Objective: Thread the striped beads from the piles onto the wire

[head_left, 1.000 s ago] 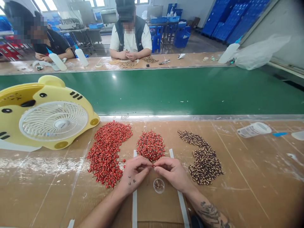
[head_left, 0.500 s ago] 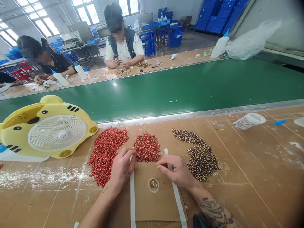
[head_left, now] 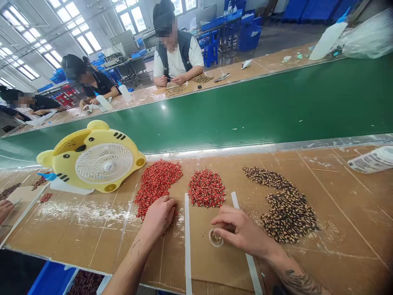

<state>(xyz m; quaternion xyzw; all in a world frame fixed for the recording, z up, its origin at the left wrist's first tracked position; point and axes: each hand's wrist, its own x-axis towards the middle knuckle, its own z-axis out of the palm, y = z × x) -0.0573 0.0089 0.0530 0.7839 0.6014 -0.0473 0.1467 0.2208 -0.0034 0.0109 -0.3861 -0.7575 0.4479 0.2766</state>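
Note:
My left hand is at the near right edge of a large pile of small red pieces. Its fingers are curled together and the tips are mostly hidden. My right hand is over a small clear round dish holding a few thin, brass-coloured bits. Its thumb and forefinger are slightly apart at the dish's rim, and I see nothing between them. A smaller heap of red pieces with pale tips lies beyond the dish. Dark pieces with pale tips spread in a curved pile to the right.
White strips edge a cardboard sheet under the dish. A yellow animal-shaped fan stands left. Beyond the bench runs a green belt, with co-workers across it. A white tub lies at right; another person's hand shows far left.
The view has swung left. My left hand has moved from beside the smaller red heap to the edge of the large pile. My right hand has come down to the dish, thumb and forefinger parted.

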